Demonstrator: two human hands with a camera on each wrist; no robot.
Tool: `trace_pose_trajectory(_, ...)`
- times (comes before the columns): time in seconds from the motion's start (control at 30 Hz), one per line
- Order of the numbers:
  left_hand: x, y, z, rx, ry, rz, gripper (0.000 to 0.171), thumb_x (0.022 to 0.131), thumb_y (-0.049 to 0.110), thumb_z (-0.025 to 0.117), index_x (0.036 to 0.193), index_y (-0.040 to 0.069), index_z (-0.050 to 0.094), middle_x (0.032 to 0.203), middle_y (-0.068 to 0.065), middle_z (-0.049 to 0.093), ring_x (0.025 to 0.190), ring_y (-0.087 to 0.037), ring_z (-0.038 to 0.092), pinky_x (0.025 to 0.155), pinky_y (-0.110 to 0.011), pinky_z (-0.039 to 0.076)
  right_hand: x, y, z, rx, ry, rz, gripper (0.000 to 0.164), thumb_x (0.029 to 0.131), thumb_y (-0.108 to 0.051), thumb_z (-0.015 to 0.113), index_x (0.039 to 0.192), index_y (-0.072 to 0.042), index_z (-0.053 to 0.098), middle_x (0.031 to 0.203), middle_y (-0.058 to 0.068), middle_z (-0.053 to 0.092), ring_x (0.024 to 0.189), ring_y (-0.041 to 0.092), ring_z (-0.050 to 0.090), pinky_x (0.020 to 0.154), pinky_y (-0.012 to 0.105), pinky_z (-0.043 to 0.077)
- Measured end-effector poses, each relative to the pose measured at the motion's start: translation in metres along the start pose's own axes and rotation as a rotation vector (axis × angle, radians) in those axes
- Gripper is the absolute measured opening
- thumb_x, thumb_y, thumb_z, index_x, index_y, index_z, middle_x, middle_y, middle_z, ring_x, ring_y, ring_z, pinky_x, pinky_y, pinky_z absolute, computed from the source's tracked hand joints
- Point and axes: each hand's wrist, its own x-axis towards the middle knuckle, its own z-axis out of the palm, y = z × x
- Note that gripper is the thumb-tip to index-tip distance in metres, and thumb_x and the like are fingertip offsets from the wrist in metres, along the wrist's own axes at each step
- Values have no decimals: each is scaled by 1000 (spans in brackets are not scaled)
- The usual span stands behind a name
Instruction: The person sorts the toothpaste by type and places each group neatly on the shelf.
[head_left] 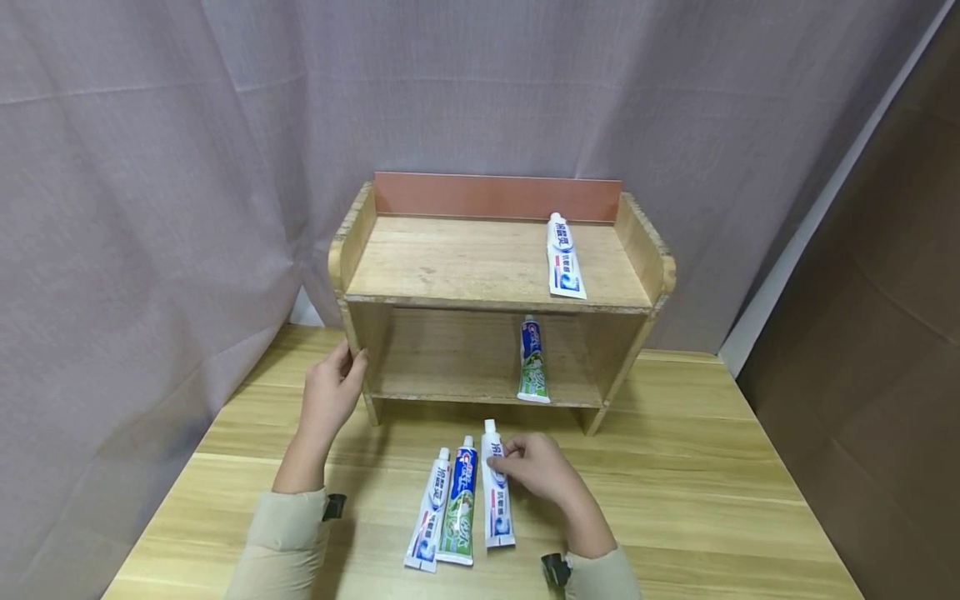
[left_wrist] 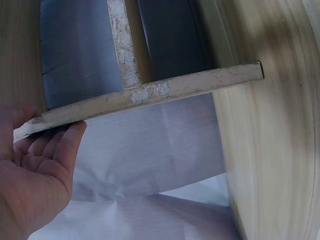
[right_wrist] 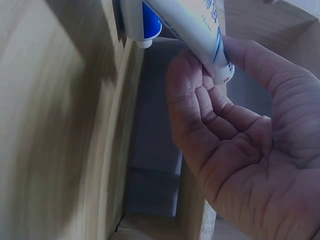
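My left hand (head_left: 332, 392) grips the left side panel of a two-tier wooden shelf (head_left: 480, 302). In the left wrist view the thumb lies on one side of the panel edge (left_wrist: 175, 86) and the fingers on the other. Between thumb and fingers, my right hand (head_left: 543, 468) pinches a white and blue toothpaste tube (head_left: 498, 504) near its capped end. Left of it, a blue and green toothpaste tube (head_left: 459, 508) and another white toothpaste tube (head_left: 429, 517) lie side by side on the table. The right wrist view shows the pinched tube (right_wrist: 192, 30) from its cap side, tilted.
On the upper tier lies a white toothpaste tube (head_left: 564, 258), towards the right. A blue and green toothpaste tube (head_left: 532, 362) lies on the lower tier. Behind the shelf hangs a grey curtain (head_left: 480, 92). The wooden table (head_left: 690, 483) extends on both sides.
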Motion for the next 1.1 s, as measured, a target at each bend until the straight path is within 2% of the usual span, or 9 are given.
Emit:
trace_pose_trajectory(0.4, 1, 1, 0, 4, 26, 0, 35, 102, 21, 60, 130, 1, 65, 116, -25, 69, 105, -36, 70, 86, -41, 60, 1, -5, -4, -43, 19, -24, 22, 86, -27, 79, 84, -8, 69, 67, -1, 60, 60, 13, 52, 52, 23, 46)
trace_pose_trajectory(0.8, 0, 1, -1, 6, -7, -3, 38, 103, 24, 58, 133, 2, 62, 118, -24, 68, 108, -36, 69, 87, -40, 60, 2, -7, -7, -59, 40, -44, 22, 86, -28, 79, 82, -9, 67, 68, -1, 59, 61, 14, 52, 54, 24, 47)
trace_pose_trajectory(1.1, 1, 0, -1, 9, -4, -4, 36, 103, 24, 58, 131, 1, 63, 117, -25, 69, 108, -36, 69, 88, -40, 59, 1, -9, -10, -60, 47, -59, 22, 86, -29, 79, 84, -10, 68, 69, -1, 60, 62, 13, 53, 54, 24, 48)
